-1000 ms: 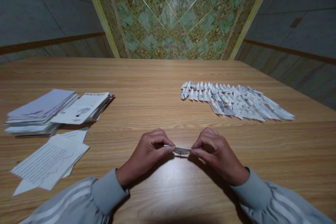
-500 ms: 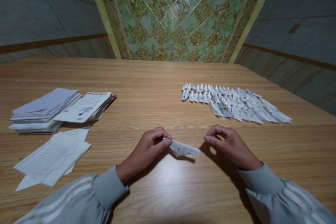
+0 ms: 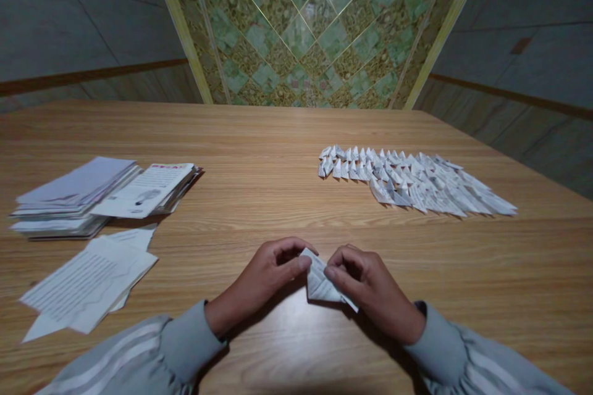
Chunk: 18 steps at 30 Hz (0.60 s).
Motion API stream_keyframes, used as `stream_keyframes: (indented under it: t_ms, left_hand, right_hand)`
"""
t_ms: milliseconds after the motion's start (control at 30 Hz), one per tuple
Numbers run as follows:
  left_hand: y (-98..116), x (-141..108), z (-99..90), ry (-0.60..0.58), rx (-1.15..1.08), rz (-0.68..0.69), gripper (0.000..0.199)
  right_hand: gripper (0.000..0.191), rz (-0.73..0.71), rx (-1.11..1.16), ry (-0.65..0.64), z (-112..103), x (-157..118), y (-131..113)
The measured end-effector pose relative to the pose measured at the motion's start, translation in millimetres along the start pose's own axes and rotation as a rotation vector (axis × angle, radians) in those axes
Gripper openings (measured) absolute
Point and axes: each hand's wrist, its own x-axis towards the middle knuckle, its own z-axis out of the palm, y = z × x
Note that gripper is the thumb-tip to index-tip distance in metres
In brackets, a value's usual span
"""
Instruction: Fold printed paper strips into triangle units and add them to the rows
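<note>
A small piece of folded paper (image 3: 320, 284), printed with faint lines, is held between both hands just above the table. My left hand (image 3: 273, 271) pinches its upper left corner between thumb and fingers. On the right side, my right hand (image 3: 365, 284) grips the paper with thumb and bent fingers, hiding part of that edge. The paper's broad face is turned toward me, and a narrow tip shows below my right thumb.
Several folded paper boats (image 3: 417, 182) stand in rows at the right. A stack of papers (image 3: 76, 188) and a printed pile (image 3: 146, 191) lie at the left, with loose sheets (image 3: 92, 278) nearer me. The wooden table (image 3: 250, 136) reaches a tiled wall (image 3: 301, 24).
My right hand has moved left and taken hold of the folded paper. The paper has turned from nearly edge-on to showing its broad face. My left hand has shifted slightly.
</note>
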Motion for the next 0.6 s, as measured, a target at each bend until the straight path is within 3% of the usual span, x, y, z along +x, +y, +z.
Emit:
stream_keyframes:
  t_ms: [133, 267, 433, 500, 600]
  left_hand:
    - [-5, -3, 4.9, -0.132, -0.07, -0.076, 0.022]
    - [-8, -6, 6.6, -0.084, -0.065, -0.108, 0.025]
    - [-5, -6, 7.1, -0.076, 0.014, -0.041, 0.025]
    - [-1, -7, 8.4, -0.011, 0.11, 0.017, 0.02]
    - [2, -11, 11.5, 0.196, 0.351, 0.167, 0.011]
  right_hand:
    - [0.025, 0.019, 0.117, 0.049, 2, -1, 2]
    - [0.027, 0.035, 0.164, 0.014, 4, -3, 1]
    - [0.025, 0.017, 0.122, 0.012, 4, -2, 0]
    - [0.023, -0.034, 0.048, 0.077, 4, -2, 0]
    - [0.022, -0.077, -0.045, 0.216, 5, -1, 1]
